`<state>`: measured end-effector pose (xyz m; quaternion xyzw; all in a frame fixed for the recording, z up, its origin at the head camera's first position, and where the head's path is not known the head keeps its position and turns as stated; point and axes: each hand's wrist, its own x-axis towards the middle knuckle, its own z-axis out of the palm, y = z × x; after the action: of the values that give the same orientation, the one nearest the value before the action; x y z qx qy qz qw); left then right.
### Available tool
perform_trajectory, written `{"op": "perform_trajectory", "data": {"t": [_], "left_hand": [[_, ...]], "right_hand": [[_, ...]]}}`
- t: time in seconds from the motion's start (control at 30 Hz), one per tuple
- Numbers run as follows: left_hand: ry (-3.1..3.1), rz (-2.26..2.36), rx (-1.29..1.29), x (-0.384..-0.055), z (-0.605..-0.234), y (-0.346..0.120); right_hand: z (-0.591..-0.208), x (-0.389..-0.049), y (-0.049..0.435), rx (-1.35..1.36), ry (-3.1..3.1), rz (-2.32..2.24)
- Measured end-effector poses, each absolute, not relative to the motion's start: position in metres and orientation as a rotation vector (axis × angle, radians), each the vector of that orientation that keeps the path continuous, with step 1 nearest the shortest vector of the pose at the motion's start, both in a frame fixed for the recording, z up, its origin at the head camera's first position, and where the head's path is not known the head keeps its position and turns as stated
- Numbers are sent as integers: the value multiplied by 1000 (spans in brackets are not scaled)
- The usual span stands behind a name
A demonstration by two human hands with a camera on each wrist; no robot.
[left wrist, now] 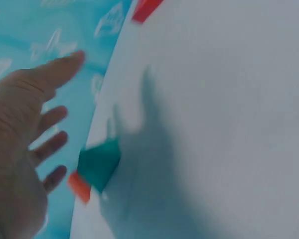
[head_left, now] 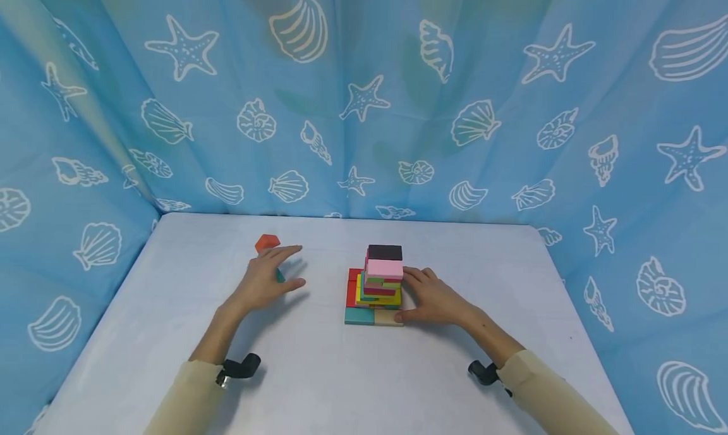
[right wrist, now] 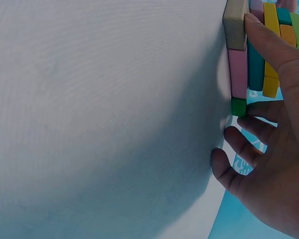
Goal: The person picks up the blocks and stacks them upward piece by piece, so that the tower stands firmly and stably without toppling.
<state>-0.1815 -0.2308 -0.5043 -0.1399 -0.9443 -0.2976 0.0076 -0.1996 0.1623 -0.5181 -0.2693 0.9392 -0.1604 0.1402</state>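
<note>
Colourful wooden blocks form a stepped stack (head_left: 384, 269), with a black block (head_left: 385, 252) on top. My right hand (head_left: 435, 299) holds the right side of its base between thumb and fingers. In the right wrist view the thumb presses a tan block (right wrist: 235, 30), and a fingertip is right at a green block (right wrist: 238, 106); a pink block (right wrist: 238, 73) lies between them. My left hand (head_left: 263, 282) hovers with fingers spread and nothing in its grasp. Close by it are a teal-green block (left wrist: 99, 163) and an orange block (head_left: 267, 242); the hand partly covers the green one in the head view.
A white cloth covers the table (head_left: 318, 378). Behind and beside it hangs a blue curtain (head_left: 364, 150) with white shells and starfish. Black wrist straps (head_left: 241, 367) show at both sleeves. Part of a red block (left wrist: 148, 9) appears in the left wrist view.
</note>
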Motion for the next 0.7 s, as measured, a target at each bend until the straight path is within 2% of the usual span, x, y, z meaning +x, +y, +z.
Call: {"op": "perform_trajectory", "data": {"t": [0.17,0.37,0.53,0.7], "left_hand": [[-3103,-825,-341,-181,-507,-262],[-3135,-773,-299,-183,-517,-276],[-3055,-738,-308,-186,-523,-267],[-2952,-847,-361,-192,-514,-233]], "right_hand": [[-518,-199,163,-780,2711,-494],[-521,-199,164,-785,2715,-497],[-521,-199,164,-788,2706,-522],[-520,-198,165,-792,2709,-510]]}}
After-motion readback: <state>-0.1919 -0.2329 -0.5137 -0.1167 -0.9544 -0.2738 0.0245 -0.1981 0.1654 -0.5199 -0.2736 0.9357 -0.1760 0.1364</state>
